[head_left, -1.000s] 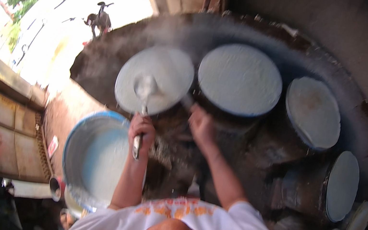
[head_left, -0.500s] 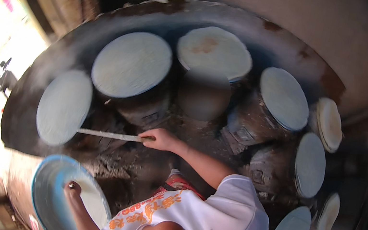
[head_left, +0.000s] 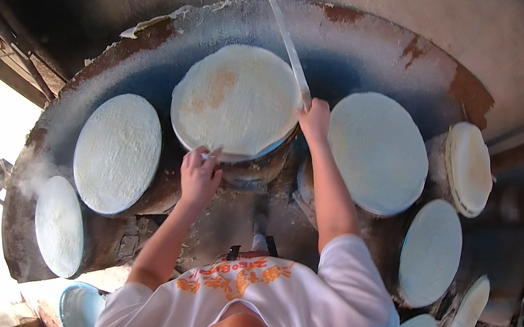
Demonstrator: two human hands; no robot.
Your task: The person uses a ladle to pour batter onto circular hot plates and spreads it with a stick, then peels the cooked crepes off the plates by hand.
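A large thin round pancake [head_left: 234,100], pale with a browned patch, lies on the middle round griddle [head_left: 253,174]. My left hand [head_left: 201,171] is at its near edge, with fingertips bent in on the rim; they appear to pinch it. My right hand [head_left: 315,118] grips a long flat pale spatula [head_left: 288,47] by its lower end, just off the pancake's right side. The spatula's blade slants up and away toward the far wall of the stove.
More batter-covered griddles curve around me: two at left [head_left: 117,153] [head_left: 59,227], others at right [head_left: 378,154] [head_left: 430,254]. Stacked pancakes [head_left: 467,169] stand at far right. A blue basin [head_left: 79,310] sits at lower left. Steam rises at left.
My right hand has swung the spatula from the left griddle to the middle pancake. My left hand has left the basin and reached the pancake's near edge. The view has turned.
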